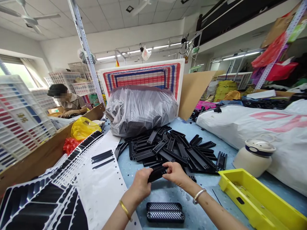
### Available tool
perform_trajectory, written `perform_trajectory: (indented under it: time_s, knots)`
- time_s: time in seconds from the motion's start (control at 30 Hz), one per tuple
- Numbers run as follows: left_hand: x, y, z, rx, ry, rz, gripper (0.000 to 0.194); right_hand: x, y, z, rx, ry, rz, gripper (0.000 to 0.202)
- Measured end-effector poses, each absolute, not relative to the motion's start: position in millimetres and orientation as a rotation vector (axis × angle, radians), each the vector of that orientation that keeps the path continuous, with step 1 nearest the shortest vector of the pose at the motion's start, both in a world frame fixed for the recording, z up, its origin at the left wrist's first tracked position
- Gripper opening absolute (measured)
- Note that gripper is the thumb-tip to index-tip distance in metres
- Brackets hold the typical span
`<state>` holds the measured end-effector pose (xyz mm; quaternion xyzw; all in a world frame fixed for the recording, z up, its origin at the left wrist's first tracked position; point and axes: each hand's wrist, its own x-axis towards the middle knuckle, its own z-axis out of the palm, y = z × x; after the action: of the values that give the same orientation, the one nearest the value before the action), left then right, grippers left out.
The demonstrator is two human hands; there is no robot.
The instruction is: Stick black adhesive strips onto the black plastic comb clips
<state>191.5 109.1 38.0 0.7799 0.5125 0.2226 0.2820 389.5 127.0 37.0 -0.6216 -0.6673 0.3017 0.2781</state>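
A flat black plastic piece [157, 174] is held between my two hands, just in front of a heap of similar black pieces [177, 148]. My left hand [142, 182] is closed on its left end. At its right end, my right hand [176, 174] pinches it with thumb and fingers. Nearer to me, a black part with a mesh-like surface [165, 212] lies on the blue table [203, 191]. White sheets [103, 185] carrying black strips [102, 156] spread out to the left of my hands.
Behind the heap sits a grey plastic bag [142, 110]. A yellow tray [261, 201], a cream flask [254, 158] and a big white sack [240, 124] are on the right. Yellow [85, 127] and red bags [71, 144] lie left. A person [72, 102] sits at far left.
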Motion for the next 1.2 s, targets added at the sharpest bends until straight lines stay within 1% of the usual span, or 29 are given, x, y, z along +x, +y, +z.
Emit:
perform_trajectory:
  time_s: [0.07,0.1,0.17,0.2,0.27,0.4,0.5,0.57,0.63,0.7,0.73,0.77,0.83,0.87,0.9,1.03,1.13,1.2]
  knots:
    - [195,110,31,2.110,1.341,0.545,0.060,395,123,29,-1.696,-1.846,0.781,0.028]
    - [196,110,28,2.111,1.329,0.520,0.060,398,119,26,-1.707,-1.878,0.764,0.022]
    - [196,109,24,2.102,1.310,0.488,0.053,402,110,21,-1.723,-1.940,0.727,0.012]
    - [195,109,23,2.099,1.302,0.483,0.047,404,106,20,-1.728,-1.965,0.712,0.009]
    - [194,106,24,2.098,1.290,0.484,0.039,406,98,18,-1.736,-2.002,0.692,0.011]
    - [195,98,29,2.102,1.246,0.467,0.040,410,85,17,-1.728,-2.069,0.682,0.015]
    - [199,90,32,2.099,1.177,0.455,0.040,413,74,16,-1.720,-2.124,0.663,0.032]
    - [201,85,34,2.090,1.155,0.455,0.040,415,67,16,-1.737,-2.145,0.640,0.039]
    - [198,80,37,2.071,1.181,0.460,0.041,419,62,17,-1.776,-2.146,0.597,0.039]
    - [193,72,37,2.043,1.251,0.479,0.042,425,62,23,-1.833,-2.135,0.535,0.033]
    - [190,68,35,2.043,1.286,0.488,0.046,429,65,28,-1.866,-2.128,0.498,0.030]
    - [188,63,32,2.051,1.316,0.490,0.058,434,70,34,-1.898,-2.122,0.459,0.026]
    - [186,54,21,2.155,1.299,0.438,0.091,443,83,50,-1.961,-2.109,0.361,0.021]
    - [187,50,15,2.209,1.264,0.376,0.101,446,92,60,-1.989,-2.101,0.297,0.020]
    - [189,47,8,2.242,1.238,0.336,0.101,448,101,69,-2.012,-2.096,0.228,0.020]
    - [204,43,-10,2.267,1.269,0.295,0.082,444,139,97,-2.048,-2.157,0.005,0.024]
    - [216,38,-10,2.283,1.377,0.323,0.077,429,159,98,-2.050,-2.279,-0.045,0.034]
    - [221,35,-8,2.289,1.386,0.329,0.076,419,168,92,-2.058,-2.350,-0.057,0.045]
